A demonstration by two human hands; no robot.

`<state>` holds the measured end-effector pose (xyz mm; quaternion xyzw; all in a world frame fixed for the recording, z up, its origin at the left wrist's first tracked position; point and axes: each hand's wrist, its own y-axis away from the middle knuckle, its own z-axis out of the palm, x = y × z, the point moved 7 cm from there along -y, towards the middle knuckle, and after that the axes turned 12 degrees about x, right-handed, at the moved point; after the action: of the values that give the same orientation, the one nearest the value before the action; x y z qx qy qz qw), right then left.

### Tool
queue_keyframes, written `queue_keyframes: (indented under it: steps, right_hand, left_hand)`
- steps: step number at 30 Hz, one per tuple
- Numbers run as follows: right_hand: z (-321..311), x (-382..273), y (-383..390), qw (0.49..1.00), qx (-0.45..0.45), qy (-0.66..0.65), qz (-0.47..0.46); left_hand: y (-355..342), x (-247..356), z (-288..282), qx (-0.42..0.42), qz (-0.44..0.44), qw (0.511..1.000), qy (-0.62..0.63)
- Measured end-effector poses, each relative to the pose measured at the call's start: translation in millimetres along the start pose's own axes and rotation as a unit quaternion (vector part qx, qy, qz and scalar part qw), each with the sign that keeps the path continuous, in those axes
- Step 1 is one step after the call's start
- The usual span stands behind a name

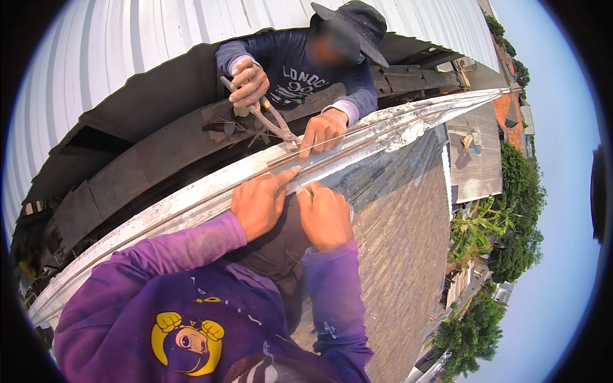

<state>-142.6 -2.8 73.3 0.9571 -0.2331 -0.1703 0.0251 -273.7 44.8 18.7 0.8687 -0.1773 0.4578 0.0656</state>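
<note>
My left hand [260,203] lies at the near edge of a white ledge [185,205], its index finger reaching to the thin steel rods [357,143] and its other fingers curled, with whatever they hold hidden. Close beside it, my right hand [325,216] pinches a short thin wire [299,183] between thumb and index finger, just below the rods. Across the ledge, a co-worker grips pincers [281,131] in one hand [248,83], their jaws down at the rods. The co-worker's other hand [324,131] presses on the rods, next to the jaws.
White corrugated roofing [159,35] overhangs behind the co-worker, above a dark beam [128,182]. Loose wires [239,127] stick out by the beam. On my right a brown sloping roof [396,249] drops away toward trees [476,335] and lower roofs [476,153].
</note>
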Motion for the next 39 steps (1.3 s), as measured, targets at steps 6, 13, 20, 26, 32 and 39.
queue_keyframes:
  steps: [6,13,20,26,32,39]
  right_hand:
    - [15,20,-5,0.995,0.051,-0.077,0.032]
    - [41,24,6,0.967,0.206,-0.139,-0.051]
    - [44,29,22,0.949,0.254,-0.183,0.043]
    - [15,7,20,0.974,0.192,-0.118,-0.001]
    - [6,-4,17,0.985,0.15,0.044,-0.078]
    - [-8,-6,-12,0.947,0.244,-0.021,-0.207]
  left_hand:
    - [-2,-1,-4,0.02,-0.054,0.998,0.012]
    - [-7,-1,-2,0.028,-0.023,0.999,0.02]
    - [-5,3,-2,-0.002,-0.034,0.999,0.019]
    - [-4,1,-2,0.005,-0.01,1.0,-0.003]
    - [-1,1,3,0.025,0.034,0.999,-0.023]
    - [2,3,1,0.027,0.049,0.998,-0.038]
